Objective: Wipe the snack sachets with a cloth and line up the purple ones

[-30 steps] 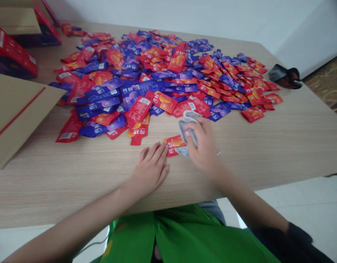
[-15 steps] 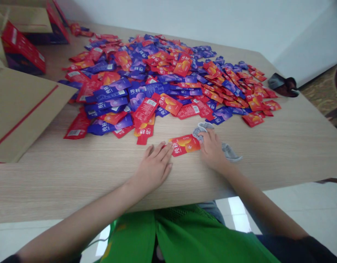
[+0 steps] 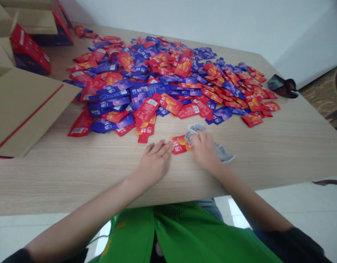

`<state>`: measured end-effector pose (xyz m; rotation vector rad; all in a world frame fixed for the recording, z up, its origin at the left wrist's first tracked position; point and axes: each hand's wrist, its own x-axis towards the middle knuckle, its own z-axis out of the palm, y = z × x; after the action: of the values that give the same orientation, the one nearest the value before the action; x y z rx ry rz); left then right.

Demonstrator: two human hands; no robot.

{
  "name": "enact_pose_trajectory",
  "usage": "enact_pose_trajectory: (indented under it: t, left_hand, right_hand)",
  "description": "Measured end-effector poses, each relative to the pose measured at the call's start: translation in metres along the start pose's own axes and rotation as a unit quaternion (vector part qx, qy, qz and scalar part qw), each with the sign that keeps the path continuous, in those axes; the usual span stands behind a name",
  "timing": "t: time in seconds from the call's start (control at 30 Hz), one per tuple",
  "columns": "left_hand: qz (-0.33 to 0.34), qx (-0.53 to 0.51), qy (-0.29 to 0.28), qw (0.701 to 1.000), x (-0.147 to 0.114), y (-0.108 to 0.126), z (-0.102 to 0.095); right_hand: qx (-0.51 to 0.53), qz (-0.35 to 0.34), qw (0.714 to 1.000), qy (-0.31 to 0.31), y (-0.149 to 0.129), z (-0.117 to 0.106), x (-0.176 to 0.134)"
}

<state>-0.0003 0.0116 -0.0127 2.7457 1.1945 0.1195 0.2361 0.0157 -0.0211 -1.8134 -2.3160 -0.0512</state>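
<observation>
A red pouch (image 3: 180, 145) with orange fruit printed on it lies flat on the wooden table (image 3: 102, 175) in front of me. My left hand (image 3: 154, 160) rests at its left end, fingers stretched out over the edge and covering that end. In my right hand (image 3: 205, 149) is a bunched grey cloth (image 3: 194, 131), pressed onto the right part of the pouch. A loose end of the cloth trails out to the right of that hand. The pouch's right end is hidden under cloth and fingers.
A wide heap of red pouches (image 3: 146, 109) and blue pouches (image 3: 110, 122) spreads across the table's far side. Open cardboard boxes (image 3: 34, 106) stand at the left, one flap reaching over the table. A dark object (image 3: 283, 86), seemingly sunglasses, lies at the far right.
My right hand has slid left with the cloth, covering more of the red pouch. My left hand stays on the pouch's left end. The view has shifted slightly.
</observation>
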Motion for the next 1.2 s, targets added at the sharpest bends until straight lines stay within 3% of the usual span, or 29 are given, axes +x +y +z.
enact_pose_trajectory:
  t: [0.1, 0.17, 0.23, 0.33, 0.43, 0.63, 0.77, 0.87, 0.93, 1.1, 1.2]
  left_hand:
    - [0.005, 0.001, -0.009, 1.000, 0.001, -0.002, -0.001]
    - [0.007, 0.000, -0.008, 1.000, 0.001, -0.001, -0.001]
    - [0.007, 0.002, -0.003, 1.000, 0.001, 0.000, -0.001]
    - [0.002, 0.009, 0.001, 1.000, 0.002, 0.000, -0.002]
    - [0.002, 0.010, -0.009, 1.000, 0.004, 0.001, -0.003]
    - [0.003, -0.016, -0.013, 1.000, 0.009, 0.003, -0.017]
    - [0.001, -0.043, -0.021, 0.999, 0.025, 0.000, -0.033]
    - [-0.061, -0.034, -0.018, 0.997, 0.044, -0.006, -0.037]
    - [-0.092, -0.015, -0.013, 0.996, 0.057, -0.010, -0.034]
    - [-0.098, -0.010, -0.046, 0.994, 0.071, -0.008, -0.024]
    - [-0.096, -0.027, -0.074, 0.992, 0.070, -0.003, -0.029]
  right_hand:
    - [0.023, 0.061, 0.998, 0.019, 0.027, -0.009, -0.001]
    - [0.050, 0.067, 0.995, 0.056, 0.022, -0.016, 0.003]
    - [0.073, 0.028, 0.994, 0.070, 0.000, -0.019, 0.007]
    - [0.060, -0.063, 0.996, 0.016, -0.038, -0.016, 0.010]
    - [0.046, -0.092, 0.994, -0.028, -0.047, -0.008, 0.007]
    - [0.090, 0.011, 0.996, -0.004, 0.012, -0.008, -0.002]
    - [0.126, 0.109, 0.986, 0.005, 0.042, -0.029, 0.003]
    - [0.105, 0.151, 0.983, 0.004, 0.048, -0.048, 0.015]
    - [0.090, 0.106, 0.990, -0.029, 0.048, -0.054, 0.028]
    - [0.069, -0.003, 0.983, -0.169, 0.038, -0.049, 0.056]
    - [0.058, -0.017, 0.984, -0.169, 0.031, -0.049, 0.057]
